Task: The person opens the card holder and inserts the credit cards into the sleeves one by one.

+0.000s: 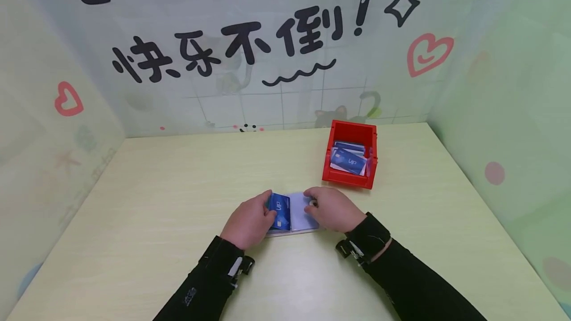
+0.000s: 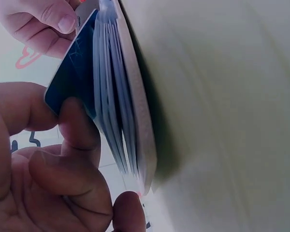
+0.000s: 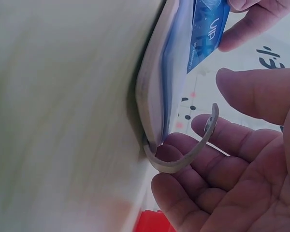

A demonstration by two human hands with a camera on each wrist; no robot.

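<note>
A card holder (image 1: 304,214) with clear sleeves lies open on the table, in front of the person. In the head view my left hand (image 1: 248,223) is at its left half, thumb and fingers pinching a blue VIP card (image 1: 281,212). The left wrist view shows this card (image 2: 75,70) tilted up from the stacked sleeves (image 2: 111,82). My right hand (image 1: 335,210) is at the right half. There, in the right wrist view, its fingers lie behind a curved closing strap (image 3: 171,164) with a snap, while the thumb stands apart from them.
Behind the right hand stands a red plastic bin (image 1: 347,178) holding several cards, a blue VIP card (image 1: 349,161) on top. A printed cloth wall (image 1: 223,108) rises at the table's back edge, with side walls left and right.
</note>
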